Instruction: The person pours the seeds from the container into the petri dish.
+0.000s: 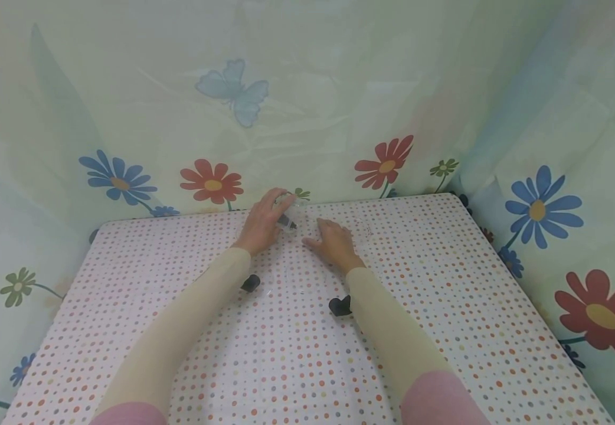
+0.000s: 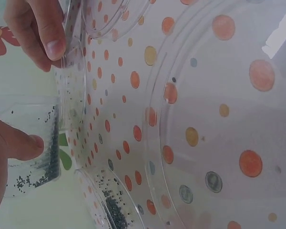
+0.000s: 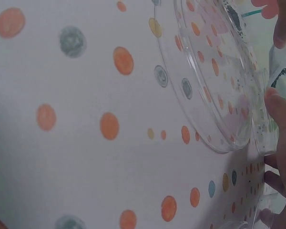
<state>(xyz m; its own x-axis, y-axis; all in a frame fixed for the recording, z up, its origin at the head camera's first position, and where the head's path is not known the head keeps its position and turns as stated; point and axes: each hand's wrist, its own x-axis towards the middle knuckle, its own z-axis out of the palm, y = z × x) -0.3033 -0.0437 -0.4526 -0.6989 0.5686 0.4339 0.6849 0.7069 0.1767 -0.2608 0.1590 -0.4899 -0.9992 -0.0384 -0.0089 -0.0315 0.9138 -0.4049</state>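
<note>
My left hand (image 1: 265,221), at the table's far edge, pinches a small clear plastic packet (image 2: 33,148), tilted, with tiny black beads collected toward its lower end. The left wrist view shows the thumb pressed flat on it. My right hand (image 1: 334,242) is just to the right, thumb and fingers around the side of a small round clear dish (image 2: 74,81). A few dark specks show at this dish in the right wrist view. Beside the left hand another clear dish (image 2: 114,205) contains a heap of black beads. Transparent walls make the dish outlines faint in the head view.
A large round clear tray (image 3: 229,145) lies on the dotted tablecloth (image 1: 297,354) nearer to me than the small dishes. To the right is one more clear dish (image 2: 97,36). A flowered curtain (image 1: 307,136) hangs right behind the table's far edge.
</note>
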